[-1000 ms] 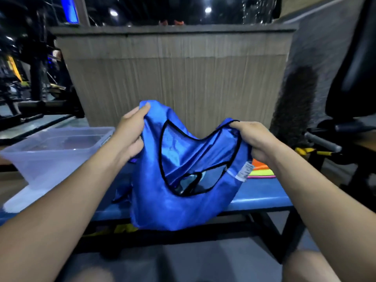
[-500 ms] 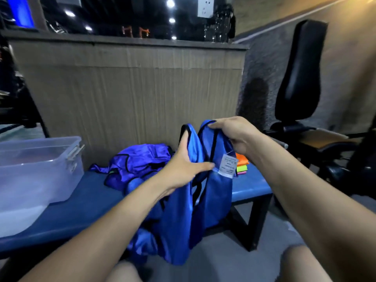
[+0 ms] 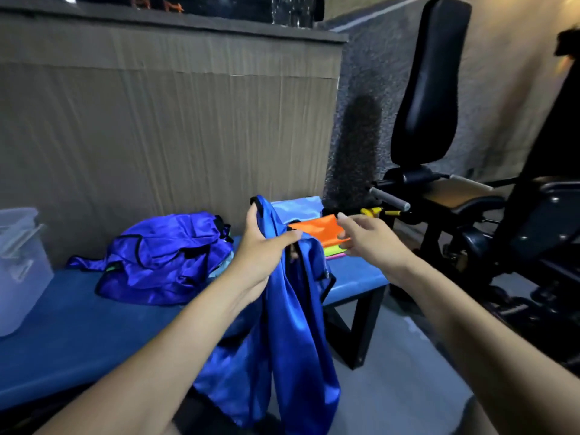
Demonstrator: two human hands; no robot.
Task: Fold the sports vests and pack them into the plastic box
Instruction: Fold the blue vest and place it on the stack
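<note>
My left hand (image 3: 262, 249) pinches the shoulder straps of a blue sports vest (image 3: 292, 334), which hangs down in front of the blue bench (image 3: 78, 334). My right hand (image 3: 370, 243) is open just right of the vest, fingers spread, touching nothing. A heap of unfolded blue vests (image 3: 163, 262) lies on the bench to the left. Folded vests, orange on top (image 3: 317, 230), are stacked at the bench's right end. The clear plastic box (image 3: 18, 271) stands at the far left edge.
A brown panel wall (image 3: 163, 130) runs behind the bench. A black gym machine with a padded seat (image 3: 430, 98) and a grey handle (image 3: 389, 199) stands to the right. Grey floor lies below the bench's right end.
My right hand has let go of the vest and opened. The vest now hangs from my left hand alone. The view has swung to the right.
</note>
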